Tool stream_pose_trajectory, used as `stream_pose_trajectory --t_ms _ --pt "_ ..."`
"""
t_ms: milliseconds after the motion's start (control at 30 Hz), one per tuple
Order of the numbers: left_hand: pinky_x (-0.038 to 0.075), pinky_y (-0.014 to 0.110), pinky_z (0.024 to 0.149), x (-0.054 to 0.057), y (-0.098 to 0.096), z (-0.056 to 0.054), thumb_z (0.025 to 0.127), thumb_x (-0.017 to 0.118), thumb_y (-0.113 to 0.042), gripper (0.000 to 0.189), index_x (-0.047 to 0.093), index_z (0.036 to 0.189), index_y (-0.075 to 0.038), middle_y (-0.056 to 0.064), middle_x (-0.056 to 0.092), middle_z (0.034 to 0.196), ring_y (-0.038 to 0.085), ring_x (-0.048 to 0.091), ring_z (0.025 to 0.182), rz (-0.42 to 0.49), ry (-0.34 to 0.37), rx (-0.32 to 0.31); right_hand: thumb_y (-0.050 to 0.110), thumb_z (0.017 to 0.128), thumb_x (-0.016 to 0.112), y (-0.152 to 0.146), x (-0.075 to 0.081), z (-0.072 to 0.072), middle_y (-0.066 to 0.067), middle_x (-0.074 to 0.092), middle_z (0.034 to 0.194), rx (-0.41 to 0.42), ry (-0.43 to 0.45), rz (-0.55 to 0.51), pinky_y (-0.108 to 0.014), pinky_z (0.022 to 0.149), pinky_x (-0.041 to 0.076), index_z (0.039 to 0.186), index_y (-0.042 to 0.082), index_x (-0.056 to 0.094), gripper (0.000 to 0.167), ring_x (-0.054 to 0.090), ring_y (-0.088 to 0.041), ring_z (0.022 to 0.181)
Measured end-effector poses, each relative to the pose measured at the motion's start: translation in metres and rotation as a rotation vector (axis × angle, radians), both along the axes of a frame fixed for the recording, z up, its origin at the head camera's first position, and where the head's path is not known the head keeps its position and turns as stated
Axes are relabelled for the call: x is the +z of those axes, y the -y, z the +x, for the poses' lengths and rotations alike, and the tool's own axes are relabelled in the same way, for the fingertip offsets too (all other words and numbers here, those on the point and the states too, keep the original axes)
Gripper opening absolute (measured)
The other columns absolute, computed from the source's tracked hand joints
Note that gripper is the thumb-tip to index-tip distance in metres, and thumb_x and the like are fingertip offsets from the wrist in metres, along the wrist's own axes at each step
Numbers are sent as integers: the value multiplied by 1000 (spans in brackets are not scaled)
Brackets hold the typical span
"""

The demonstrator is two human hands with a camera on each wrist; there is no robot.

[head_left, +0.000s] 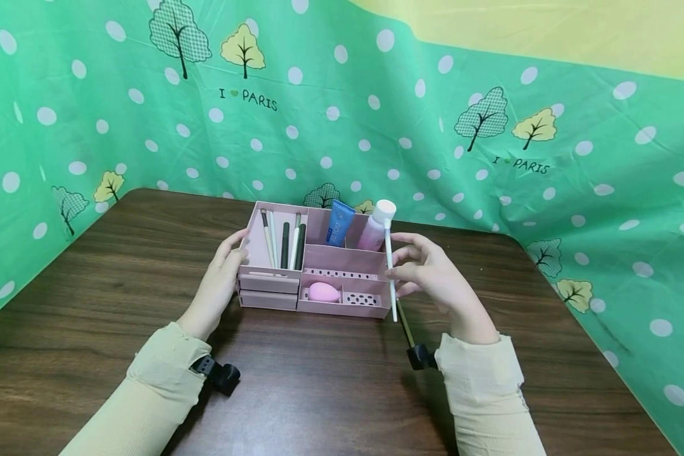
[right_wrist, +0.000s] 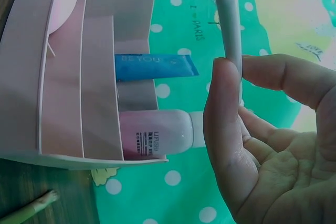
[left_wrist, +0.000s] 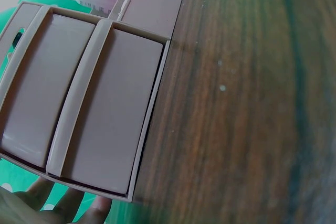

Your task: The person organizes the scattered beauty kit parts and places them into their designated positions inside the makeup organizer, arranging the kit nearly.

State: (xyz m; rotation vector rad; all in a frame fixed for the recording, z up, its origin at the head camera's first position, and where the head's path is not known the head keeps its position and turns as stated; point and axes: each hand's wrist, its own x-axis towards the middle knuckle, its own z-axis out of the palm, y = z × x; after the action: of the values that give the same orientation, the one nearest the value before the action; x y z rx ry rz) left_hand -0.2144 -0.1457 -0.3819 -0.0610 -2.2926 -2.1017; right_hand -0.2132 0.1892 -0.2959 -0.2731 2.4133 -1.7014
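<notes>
A pink desktop organizer (head_left: 270, 282) stands on the table with two drawers at its front left. My left hand (head_left: 219, 278) rests its fingers against the organizer's left side; in the left wrist view, several fingertips (left_wrist: 68, 203) reach that side. Between thumb and fingers, my right hand (head_left: 430, 269) pinches a slim white makeup brush (head_left: 392, 285), nearly upright by the organizer's right side. In the right wrist view, the rounded handle end (right_wrist: 228, 14) points up past the thumb. Behind it in the head view is a pink bottle (head_left: 370, 234) with a white cap, standing in a rear compartment.
Several brushes and pencils (head_left: 285, 246) lean in the organizer's left compartment. A blue tube (head_left: 339, 223) stands beside the bottle, and a pink makeup sponge (head_left: 323, 292) sits in front. A thin olive stick (head_left: 406, 326) lies on the table (head_left: 319, 380) near my right wrist.
</notes>
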Motion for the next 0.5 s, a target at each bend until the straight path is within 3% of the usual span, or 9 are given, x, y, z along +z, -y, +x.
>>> stream_pose_trajectory --t_ms 233,500 --pt "25 46 112 -1 0 0 104 33 -30 52 27 156 -28 8 21 162 27 30 139 -4 -4 0 -5 85 63 4 -1 -1 -18 56 106 8 -3 -6 -35 62 59 146 -1 36 67 66 -15 71" --pt "18 51 118 1 0 1 106 31 -29 52 24 157 -28 5 15 165 24 20 146 1 -6 -14 -6 84 63 7 -1 1 -19 56 105 19 -4 -15 -36 63 59 145 -1 36 67 67 -15 71"
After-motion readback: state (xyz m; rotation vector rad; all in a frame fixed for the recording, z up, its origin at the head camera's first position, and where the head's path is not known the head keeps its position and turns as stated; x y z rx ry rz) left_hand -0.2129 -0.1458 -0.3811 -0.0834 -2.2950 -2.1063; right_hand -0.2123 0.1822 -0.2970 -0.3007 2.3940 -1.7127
